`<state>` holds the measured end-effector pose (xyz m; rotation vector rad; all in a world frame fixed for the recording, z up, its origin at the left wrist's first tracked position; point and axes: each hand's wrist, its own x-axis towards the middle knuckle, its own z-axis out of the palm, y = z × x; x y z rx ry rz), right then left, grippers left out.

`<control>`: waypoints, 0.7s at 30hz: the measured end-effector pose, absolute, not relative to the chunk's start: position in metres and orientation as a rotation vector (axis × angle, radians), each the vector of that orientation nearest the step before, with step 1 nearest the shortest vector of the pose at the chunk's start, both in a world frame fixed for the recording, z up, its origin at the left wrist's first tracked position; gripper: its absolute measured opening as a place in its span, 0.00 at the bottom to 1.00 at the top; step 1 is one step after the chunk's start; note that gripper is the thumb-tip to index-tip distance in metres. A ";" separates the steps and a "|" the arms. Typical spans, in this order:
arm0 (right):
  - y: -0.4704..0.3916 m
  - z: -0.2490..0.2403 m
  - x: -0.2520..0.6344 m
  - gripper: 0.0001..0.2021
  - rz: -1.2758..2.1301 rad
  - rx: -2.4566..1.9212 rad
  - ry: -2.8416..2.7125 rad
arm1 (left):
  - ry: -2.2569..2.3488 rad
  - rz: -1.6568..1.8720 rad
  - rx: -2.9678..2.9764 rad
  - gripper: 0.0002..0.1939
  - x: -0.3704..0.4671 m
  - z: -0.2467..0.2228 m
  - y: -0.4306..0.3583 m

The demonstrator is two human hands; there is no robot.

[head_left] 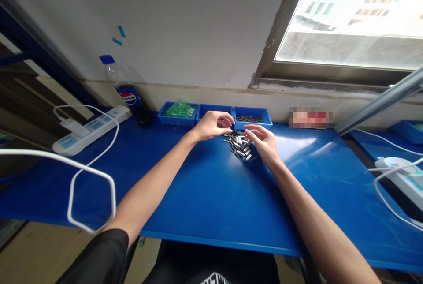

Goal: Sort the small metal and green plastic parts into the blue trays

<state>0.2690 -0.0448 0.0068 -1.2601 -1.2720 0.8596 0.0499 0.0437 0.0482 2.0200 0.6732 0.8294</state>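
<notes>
A pile of small metal pins and silvery cylinders (243, 146) lies on the blue table (211, 196). My left hand (213, 125) hovers at the pile's far left side, its fingers curved with a gap to the thumb, and nothing shows in it. On the pile's right, my right hand (263, 140) has thumb and fingers drawn close together above the parts. Whether a small piece sits between those fingertips is too small to make out. Behind the hands stand a middle blue bin (214, 108), partly hidden by my left hand, and a right bin (269, 118) containing thin metal pins (249, 119).
Green plastic pieces (180, 109) fill the left bin (176, 121). A cola bottle (127, 92) stands by the wall, beside a white power strip (94, 129). A looped white cable (114, 187) crosses near my left forearm. At right are a metal bar (380, 101) and another power strip (403, 178).
</notes>
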 end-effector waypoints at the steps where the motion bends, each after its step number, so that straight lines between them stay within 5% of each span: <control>1: -0.045 0.008 0.268 0.21 0.875 -1.246 -1.291 | 0.672 0.828 2.016 0.14 0.050 0.048 0.043; 17: -0.040 0.006 0.263 0.18 0.899 -1.214 -1.224 | 0.797 0.715 2.240 0.13 0.054 0.040 0.043; 21: -0.031 0.003 0.264 0.26 0.837 -1.129 -1.160 | 0.881 0.567 2.471 0.18 0.052 0.034 0.044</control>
